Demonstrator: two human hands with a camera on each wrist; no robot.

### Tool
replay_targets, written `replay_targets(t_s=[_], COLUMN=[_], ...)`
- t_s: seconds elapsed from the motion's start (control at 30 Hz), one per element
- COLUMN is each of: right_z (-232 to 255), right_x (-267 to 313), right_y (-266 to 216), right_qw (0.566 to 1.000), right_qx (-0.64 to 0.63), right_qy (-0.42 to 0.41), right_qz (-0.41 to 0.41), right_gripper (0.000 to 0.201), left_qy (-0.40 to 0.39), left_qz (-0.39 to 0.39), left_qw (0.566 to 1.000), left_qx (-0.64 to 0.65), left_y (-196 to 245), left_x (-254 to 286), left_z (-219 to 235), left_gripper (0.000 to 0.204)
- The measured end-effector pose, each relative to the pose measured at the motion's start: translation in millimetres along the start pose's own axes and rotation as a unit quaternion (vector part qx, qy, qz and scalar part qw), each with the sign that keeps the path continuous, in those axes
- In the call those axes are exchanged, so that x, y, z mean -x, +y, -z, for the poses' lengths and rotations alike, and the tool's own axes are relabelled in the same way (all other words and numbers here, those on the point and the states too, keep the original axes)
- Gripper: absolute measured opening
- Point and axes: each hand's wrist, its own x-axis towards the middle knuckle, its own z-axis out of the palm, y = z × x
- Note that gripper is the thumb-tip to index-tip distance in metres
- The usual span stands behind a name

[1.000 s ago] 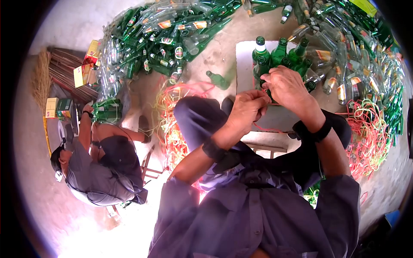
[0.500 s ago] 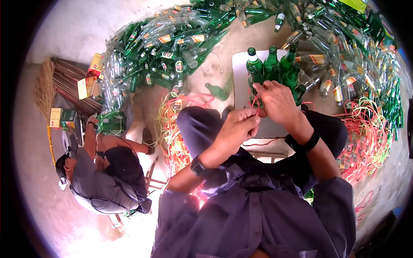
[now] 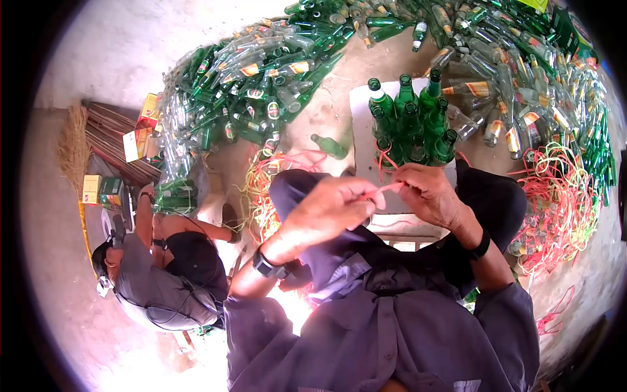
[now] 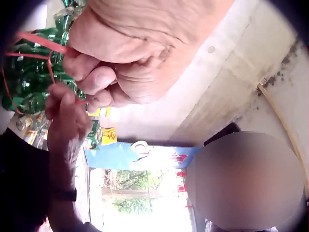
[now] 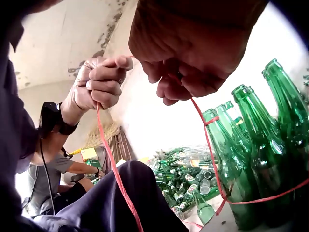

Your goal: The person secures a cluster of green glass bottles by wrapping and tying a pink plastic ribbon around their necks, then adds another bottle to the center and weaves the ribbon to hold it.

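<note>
A cluster of green glass bottles [image 3: 408,124] stands upright on a pale board [image 3: 364,108]. Red plastic string [image 5: 260,199] runs round their bodies and is looped at one bottle's neck. In front of the bottles, my left hand [image 3: 332,206] pinches the string, and a loose length hangs below it in the right wrist view. My right hand [image 3: 428,195] grips the string a short way to the right. Between the two hands a piece of string [image 3: 390,187] is stretched. From my right hand another stretch [image 5: 203,120] leads to the bottle neck.
Heaps of loose bottles [image 3: 261,85] lie behind and to the right. Tangled red and yellow string [image 3: 555,202] is piled on both sides. One green bottle [image 3: 329,146] lies alone on the floor. At the left another person [image 3: 160,281] sits beside a broom [image 3: 77,150].
Both hands have drawn back from the bottles toward my body, pulling the string. My left hand has moved left and down, and the bottles show more fully.
</note>
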Motion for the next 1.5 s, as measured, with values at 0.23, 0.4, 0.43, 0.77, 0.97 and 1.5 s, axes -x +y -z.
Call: replay_targets(t_s=[0.23,0.4,0.43,0.77,0.97,1.5], right_z=[20.8,23.8,23.5,25.6,29.5,26.8], right_x=[10.9,15.2,15.2,20.6,19.5,21.5], right_y=[4.7,8.0,9.4,25.5,30.4,62.8], right_qw=[0.956,0.918,0.903,0.858,0.83,0.691], right_qx=[-0.169,-0.223,-0.248,-0.259,-0.259,-0.403], right_qy=[0.118,0.164,0.198,0.306,0.359,0.441], right_qz=[-0.21,-0.284,-0.289,-0.321,-0.34,-0.406], right_gripper=[0.025,0.029,0.03,0.039,0.04,0.036], left_qy=[0.079,0.068,0.054,0.116,0.121,0.152], left_qz=[-0.021,0.036,0.008,-0.03,-0.202,0.0], left_qw=[0.991,0.995,0.992,0.981,0.927,0.823], left_qx=[-0.104,-0.068,-0.117,-0.15,-0.292,-0.548], left_y=[1.2,-8.2,-28.6,9.6,20.7,26.0], left_x=[-18.2,-56.7,-75.1,-162.6,-243.8,-341.5], left_z=[76.9,135.7,165.5,186.3,132.9,79.9], left_gripper=[0.015,0.021,0.021,0.039,0.046,0.063])
